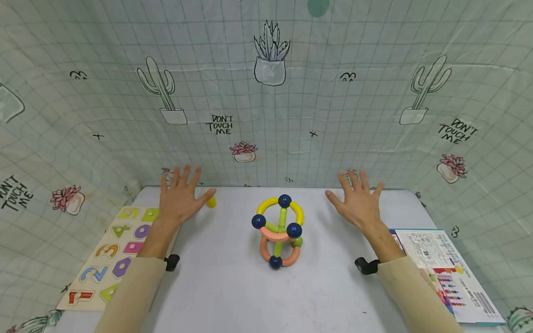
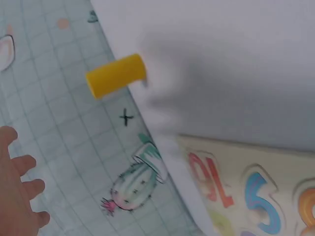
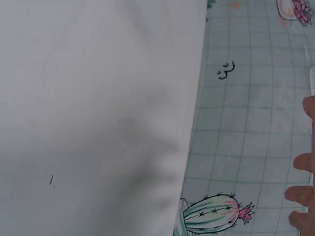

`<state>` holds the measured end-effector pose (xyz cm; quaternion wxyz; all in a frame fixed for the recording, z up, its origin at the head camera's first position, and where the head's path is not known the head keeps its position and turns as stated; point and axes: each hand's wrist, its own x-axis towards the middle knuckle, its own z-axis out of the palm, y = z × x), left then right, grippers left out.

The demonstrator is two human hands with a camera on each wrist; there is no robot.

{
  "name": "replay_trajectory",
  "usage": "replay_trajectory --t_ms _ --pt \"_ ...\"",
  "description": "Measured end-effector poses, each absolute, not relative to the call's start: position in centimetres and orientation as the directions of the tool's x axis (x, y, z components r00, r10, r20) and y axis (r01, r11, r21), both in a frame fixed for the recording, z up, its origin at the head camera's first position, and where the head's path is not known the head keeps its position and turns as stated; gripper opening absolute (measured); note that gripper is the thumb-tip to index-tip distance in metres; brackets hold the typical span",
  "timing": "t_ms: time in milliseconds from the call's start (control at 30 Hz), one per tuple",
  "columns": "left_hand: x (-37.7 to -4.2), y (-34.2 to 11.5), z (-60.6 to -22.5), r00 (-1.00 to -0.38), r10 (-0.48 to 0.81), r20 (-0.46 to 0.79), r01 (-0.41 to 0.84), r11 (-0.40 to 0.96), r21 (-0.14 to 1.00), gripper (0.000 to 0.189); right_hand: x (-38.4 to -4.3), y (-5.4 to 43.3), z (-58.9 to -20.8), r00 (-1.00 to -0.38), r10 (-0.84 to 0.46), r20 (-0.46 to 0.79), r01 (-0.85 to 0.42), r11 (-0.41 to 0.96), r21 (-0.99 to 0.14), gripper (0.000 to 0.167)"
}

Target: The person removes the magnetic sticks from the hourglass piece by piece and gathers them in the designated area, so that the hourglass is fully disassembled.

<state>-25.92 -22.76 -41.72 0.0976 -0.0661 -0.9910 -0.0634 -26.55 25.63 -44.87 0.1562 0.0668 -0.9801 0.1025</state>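
Note:
Both hands hover over the white table with fingers spread, holding nothing. My left hand (image 1: 179, 201) is at the back left, its thumb overlapping a small yellow cylinder (image 1: 212, 201) in the head view. The left wrist view shows that yellow cylinder (image 2: 116, 75) standing at the table's back edge. On the other side, my right hand (image 1: 357, 203) is at the back right. Between the hands sits a toy frame (image 1: 278, 235) built of dark blue balls, a green ball, yellow and coral curved rods and green straight rods. Neither hand touches it.
A number and shape puzzle board (image 1: 109, 259) lies along the left side, partly under the left forearm. At the right lies a printed box or booklet (image 1: 451, 273), under the right forearm. A grid-patterned cloth (image 1: 291, 111) with cactus drawings hangs behind and beside the table (image 1: 233, 286).

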Motion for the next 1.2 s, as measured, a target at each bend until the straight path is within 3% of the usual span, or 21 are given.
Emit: replay_trajectory --t_ms 133,267,433,600,700,1000,1200 --pt "-25.8 -20.7 -41.0 -0.956 0.159 0.246 0.198 0.970 0.144 0.084 -26.2 24.4 -44.1 -0.934 -0.133 0.331 -0.228 0.936 -0.269 0.076" --pt "-25.5 -17.9 -40.3 -0.940 0.220 0.261 0.280 0.934 0.222 0.068 -25.3 22.7 -43.0 -0.939 -0.182 0.293 -0.302 0.845 -0.442 0.060" --pt "-24.9 -14.2 -39.8 -0.942 0.302 0.149 0.336 0.811 0.479 0.049 -23.9 20.4 -41.6 -0.953 -0.238 0.188 -0.303 0.697 -0.650 0.049" --pt "-24.9 -11.5 -39.8 -0.922 0.386 -0.015 0.239 0.600 0.763 0.039 -22.8 18.2 -40.9 -0.946 -0.314 0.077 -0.259 0.594 -0.761 0.043" --pt "-25.1 -10.5 -40.1 -0.898 0.434 -0.071 0.172 0.497 0.850 0.040 -22.4 17.0 -40.8 -0.941 -0.337 0.033 -0.232 0.572 -0.787 0.039" --pt "-25.1 -9.3 -41.5 -0.775 0.602 -0.193 0.021 0.329 0.944 0.051 -21.7 15.1 -40.7 -0.967 -0.253 -0.014 -0.132 0.547 -0.826 0.029" --pt "-24.4 -8.5 -41.5 -0.758 0.611 -0.230 -0.049 0.298 0.953 0.052 -21.4 14.6 -40.9 -0.971 -0.239 -0.025 -0.100 0.497 -0.862 0.027"
